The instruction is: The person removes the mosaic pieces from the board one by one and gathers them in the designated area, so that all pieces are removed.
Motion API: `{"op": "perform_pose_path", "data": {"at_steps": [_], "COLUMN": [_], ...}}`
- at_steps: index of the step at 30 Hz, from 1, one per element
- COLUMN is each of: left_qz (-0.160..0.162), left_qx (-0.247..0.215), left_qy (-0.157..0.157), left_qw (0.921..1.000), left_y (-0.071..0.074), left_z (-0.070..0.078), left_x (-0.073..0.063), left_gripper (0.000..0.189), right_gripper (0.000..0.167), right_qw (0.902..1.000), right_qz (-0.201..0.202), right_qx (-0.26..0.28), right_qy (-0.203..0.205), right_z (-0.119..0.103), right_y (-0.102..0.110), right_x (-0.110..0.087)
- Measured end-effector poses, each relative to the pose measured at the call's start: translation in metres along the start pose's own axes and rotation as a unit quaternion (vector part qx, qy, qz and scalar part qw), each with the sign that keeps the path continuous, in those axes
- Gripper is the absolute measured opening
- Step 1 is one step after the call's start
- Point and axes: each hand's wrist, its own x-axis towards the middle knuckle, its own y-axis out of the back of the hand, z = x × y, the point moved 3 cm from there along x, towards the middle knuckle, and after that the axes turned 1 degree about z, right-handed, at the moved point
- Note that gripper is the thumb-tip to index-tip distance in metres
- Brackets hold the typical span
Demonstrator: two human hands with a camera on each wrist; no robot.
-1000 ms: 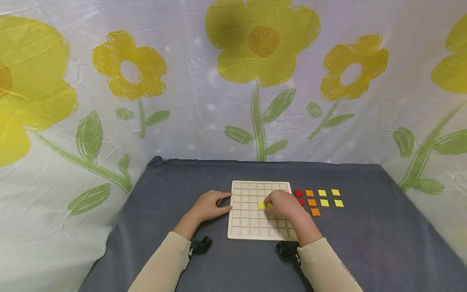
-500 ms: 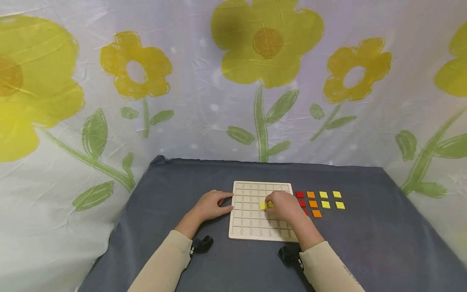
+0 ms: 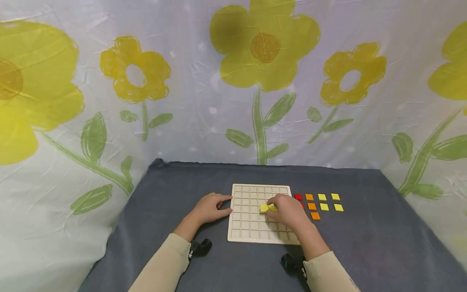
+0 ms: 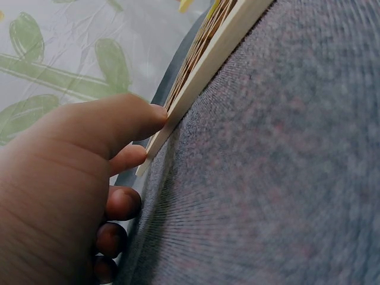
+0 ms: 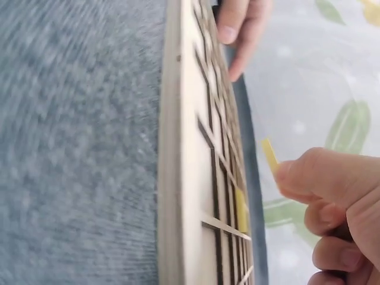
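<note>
My right hand is over the middle of a pale wooden grid board. Between thumb and forefinger it pinches a thin yellow square tile, which stands raised off the board in the right wrist view. A second yellow tile sits on the grid close below, partly covered by the fingers in the head view. At the board's left edge, my left hand touches the wooden rim with the tips of thumb and forefinger. Its other fingers are loosely bent, holding nothing.
Right of the board lie columns of square tiles on the dark grey cloth: red tiles partly behind the right hand, orange tiles and yellow tiles. A flowered curtain hangs behind the table.
The right hand has risen slightly and shifted a little to the right, still pinching the yellow tile. The left hand keeps its place at the board's edge. The head view has shifted slightly.
</note>
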Motion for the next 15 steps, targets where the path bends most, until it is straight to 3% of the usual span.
{"op": "perform_pose_path", "data": {"at_steps": [9, 15], "left_qz": [0.001, -0.002], "left_qx": [0.001, -0.001], "left_qy": [0.019, 0.017], "left_qw": [0.9998, 0.9999], "left_y": [-0.002, -0.003], "left_z": [-0.003, -0.002], "left_x": [-0.002, 0.002], "left_gripper": [0.050, 0.051], "right_gripper": [0.023, 0.024], "right_qw": [0.9956, 0.9940], "right_qz": [0.018, 0.020], "right_qx": [0.086, 0.105], "right_qy": [0.030, 0.024], "right_z": [0.000, 0.009], "right_y": [0.023, 0.043], "right_x": [-0.009, -0.015]}}
